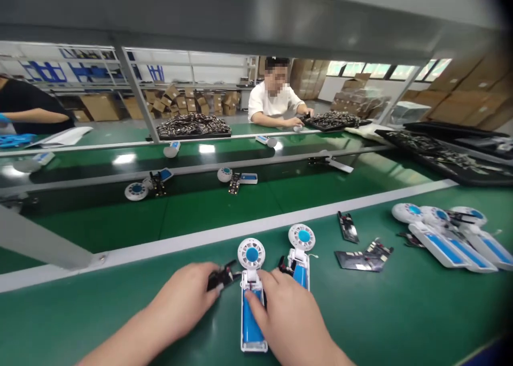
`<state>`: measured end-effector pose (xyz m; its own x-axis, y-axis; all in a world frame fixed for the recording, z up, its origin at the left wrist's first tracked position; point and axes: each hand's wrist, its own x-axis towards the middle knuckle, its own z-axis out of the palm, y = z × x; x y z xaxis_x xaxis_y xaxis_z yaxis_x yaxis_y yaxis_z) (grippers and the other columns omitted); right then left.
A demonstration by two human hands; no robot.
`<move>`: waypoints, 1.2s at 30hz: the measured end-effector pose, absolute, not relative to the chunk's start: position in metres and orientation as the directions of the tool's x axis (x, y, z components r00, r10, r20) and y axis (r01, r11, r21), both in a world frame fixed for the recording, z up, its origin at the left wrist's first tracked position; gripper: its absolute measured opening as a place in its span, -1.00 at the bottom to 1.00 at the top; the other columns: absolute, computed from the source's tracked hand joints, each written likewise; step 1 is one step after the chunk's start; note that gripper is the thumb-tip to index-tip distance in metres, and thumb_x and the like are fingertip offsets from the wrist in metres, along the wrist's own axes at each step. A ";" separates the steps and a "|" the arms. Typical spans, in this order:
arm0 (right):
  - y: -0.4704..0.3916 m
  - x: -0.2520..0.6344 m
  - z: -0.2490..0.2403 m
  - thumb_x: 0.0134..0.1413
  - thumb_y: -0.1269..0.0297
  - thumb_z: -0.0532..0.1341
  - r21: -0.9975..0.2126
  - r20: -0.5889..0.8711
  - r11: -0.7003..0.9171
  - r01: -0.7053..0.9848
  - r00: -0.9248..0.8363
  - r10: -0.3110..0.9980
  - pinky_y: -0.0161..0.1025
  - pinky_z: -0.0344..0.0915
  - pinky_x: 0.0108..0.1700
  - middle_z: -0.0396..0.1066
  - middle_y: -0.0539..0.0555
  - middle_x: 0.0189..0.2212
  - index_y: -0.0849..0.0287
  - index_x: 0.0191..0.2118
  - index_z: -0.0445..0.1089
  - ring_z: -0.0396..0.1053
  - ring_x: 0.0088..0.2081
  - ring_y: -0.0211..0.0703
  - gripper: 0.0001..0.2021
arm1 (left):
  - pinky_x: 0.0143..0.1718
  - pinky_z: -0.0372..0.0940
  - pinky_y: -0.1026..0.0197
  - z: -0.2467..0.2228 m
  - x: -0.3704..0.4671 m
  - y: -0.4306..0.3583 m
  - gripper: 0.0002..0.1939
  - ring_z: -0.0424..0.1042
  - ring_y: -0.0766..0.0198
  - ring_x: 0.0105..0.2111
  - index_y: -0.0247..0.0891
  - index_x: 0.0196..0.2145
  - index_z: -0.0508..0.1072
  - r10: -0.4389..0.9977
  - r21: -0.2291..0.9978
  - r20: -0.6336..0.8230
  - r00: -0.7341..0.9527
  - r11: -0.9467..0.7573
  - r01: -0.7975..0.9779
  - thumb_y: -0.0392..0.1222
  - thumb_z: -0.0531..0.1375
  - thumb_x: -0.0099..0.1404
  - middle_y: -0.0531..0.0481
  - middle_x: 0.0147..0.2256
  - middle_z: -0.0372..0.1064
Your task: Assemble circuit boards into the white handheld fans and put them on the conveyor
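My left hand (192, 291) pinches a small black circuit board (220, 278) just left of a white fan unit (252, 255) with a blue centre. The fan unit lies on the green bench, its handle pointing toward me and showing a long blue battery (252, 323). My right hand (282, 302) grips this handle near its upper end, thumb on the battery. Beside it, partly hidden by my right hand, lies a second fan unit (302, 238) with a dark board at its side.
Dark boards (363, 258) and several stacked fan units (444, 243) lie at right. Beyond the pale rail (200, 231), a belt (192, 211) carries more units. A person (274, 101) works opposite; another person's arm (30, 115) shows at left. Trays of boards (441, 155) stand far right.
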<state>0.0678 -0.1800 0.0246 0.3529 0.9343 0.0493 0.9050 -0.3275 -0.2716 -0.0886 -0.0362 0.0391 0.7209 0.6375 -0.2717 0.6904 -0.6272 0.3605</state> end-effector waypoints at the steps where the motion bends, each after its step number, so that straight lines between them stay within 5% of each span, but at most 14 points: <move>1: -0.183 0.067 0.019 0.16 0.27 0.24 -0.259 0.100 -0.298 0.919 0.332 0.938 -0.11 0.39 -0.32 0.50 0.18 -0.29 0.18 -0.12 0.48 0.48 -0.25 0.11 -0.81 | -0.29 0.30 0.17 0.040 -0.092 -0.043 -0.78 0.50 0.08 -0.27 -0.14 -0.21 0.57 0.623 0.374 -0.325 0.711 -0.606 0.702 -0.14 0.19 0.20 -0.02 -0.32 0.54; 5: -0.192 0.054 0.005 -0.07 -0.01 0.39 -0.243 0.317 -0.118 0.963 0.194 0.928 -0.10 0.40 -0.39 0.48 0.20 -0.29 0.25 -0.05 0.45 0.43 -0.32 0.10 -0.47 | -0.43 0.23 0.22 0.051 -0.102 -0.052 -0.80 0.46 0.17 -0.42 -0.17 -0.41 0.51 0.566 0.442 -0.450 0.691 -0.531 0.723 -0.02 0.20 0.22 0.04 -0.45 0.48; 8: -0.185 0.038 -0.002 -0.26 -0.19 0.43 -0.211 0.368 -0.073 0.975 0.149 0.918 -0.09 0.38 -0.43 0.50 0.23 -0.28 0.27 -0.08 0.46 0.41 -0.37 0.09 -0.30 | -0.16 0.32 0.13 0.060 -0.089 -0.025 -0.78 0.47 0.12 -0.20 -0.16 -0.21 0.51 0.597 0.507 -0.203 0.776 -0.614 0.605 -0.08 0.10 0.33 -0.04 -0.22 0.50; 12: -0.176 0.049 0.001 -0.13 0.25 0.39 -0.038 0.354 0.028 0.999 -0.012 0.935 -0.05 0.39 -0.35 0.52 0.21 -0.26 0.21 -0.04 0.46 0.42 -0.32 0.08 -0.55 | 0.22 0.14 0.08 0.064 -0.047 0.012 -0.53 0.27 0.14 0.18 -0.08 0.13 0.39 0.248 0.565 -0.024 0.969 -0.796 0.218 -0.32 0.07 0.29 -0.04 0.15 0.33; 15: -0.183 0.074 0.011 0.01 0.36 0.28 -0.044 0.370 0.137 0.990 -0.111 0.922 0.13 0.31 0.01 0.52 0.15 -0.16 0.15 -0.06 0.45 0.41 -0.13 0.12 -0.68 | 0.12 0.25 0.12 0.063 -0.031 0.011 -0.48 0.39 0.12 0.06 -0.03 0.08 0.46 0.074 0.555 -0.096 0.993 -0.824 0.115 -0.34 0.19 0.16 0.00 0.04 0.45; 17: -0.194 0.083 0.013 0.13 0.42 0.17 -0.079 0.458 0.169 0.982 -0.115 0.881 0.11 0.24 0.09 0.52 0.13 -0.11 0.16 -0.07 0.44 0.40 -0.07 0.10 -0.75 | -0.05 0.34 0.06 0.061 -0.039 -0.003 -0.57 0.48 0.02 -0.10 -0.11 0.02 0.50 0.133 0.524 -0.131 0.982 -0.832 0.183 -0.24 0.23 0.16 -0.07 -0.13 0.52; 20: -0.207 0.069 0.001 0.23 0.41 0.10 -0.173 0.578 0.200 0.965 -0.065 0.813 -0.11 0.34 -0.16 0.53 0.08 -0.27 0.19 -0.14 0.44 0.41 -0.28 -0.04 -0.82 | -0.25 0.34 0.06 0.058 -0.069 -0.029 -0.68 0.50 -0.04 -0.25 -0.18 -0.08 0.51 0.425 0.435 -0.246 0.871 -0.755 0.491 -0.06 0.22 0.22 -0.12 -0.26 0.51; 22: -0.209 0.050 -0.011 0.22 0.29 0.17 -0.240 0.529 0.189 0.952 -0.035 0.848 -0.19 0.32 -0.35 0.50 0.04 -0.36 0.19 -0.13 0.42 0.37 -0.42 -0.11 -0.84 | -0.31 0.30 0.12 0.058 -0.089 -0.043 -0.68 0.50 0.02 -0.31 -0.15 -0.10 0.49 0.567 0.404 -0.343 0.749 -0.631 0.662 0.05 0.18 0.27 -0.07 -0.30 0.51; 25: -0.205 0.030 -0.020 0.04 0.21 0.30 -0.296 0.325 0.113 0.949 -0.011 0.946 -0.17 0.34 -0.39 0.49 0.11 -0.31 0.24 -0.04 0.38 0.40 -0.40 -0.03 -0.63 | -0.29 0.29 0.18 0.058 -0.106 -0.053 -0.66 0.50 0.13 -0.33 -0.11 -0.06 0.46 0.580 0.490 -0.392 0.714 -0.525 0.696 0.07 0.03 0.39 0.01 -0.33 0.52; 29: -0.202 0.046 -0.005 0.04 0.38 0.24 -0.328 0.069 0.153 0.932 -0.138 0.988 0.01 0.40 -0.19 0.50 0.14 -0.25 0.20 0.02 0.39 0.44 -0.28 0.06 -0.63 | -0.28 0.32 0.20 0.053 -0.113 -0.046 -0.65 0.50 0.16 -0.29 -0.14 0.02 0.45 0.562 0.618 -0.370 0.740 -0.445 0.648 -0.05 0.01 0.40 0.02 -0.31 0.53; 34: -0.201 0.088 0.025 0.00 0.59 0.06 -0.460 0.023 0.208 0.863 -0.223 0.975 0.13 0.18 0.17 0.53 0.09 -0.16 0.13 0.02 0.40 0.47 -0.16 -0.02 -0.53 | -0.31 0.41 0.20 0.040 -0.121 -0.030 -0.63 0.50 0.23 -0.37 -0.27 0.02 0.47 0.336 0.851 -0.494 0.801 -0.003 0.526 -0.14 0.07 0.33 -0.04 -0.27 0.53; 36: -0.199 0.095 0.032 0.01 0.64 -0.01 -0.518 0.032 0.168 0.839 -0.177 0.984 0.07 0.17 0.18 0.52 0.06 -0.20 0.13 -0.08 0.42 0.45 -0.15 -0.09 -0.56 | -0.27 0.42 0.22 0.037 -0.120 -0.028 -0.64 0.50 0.24 -0.31 -0.24 -0.04 0.52 0.256 0.892 -0.433 0.864 -0.019 0.452 -0.30 0.12 0.22 -0.04 -0.19 0.53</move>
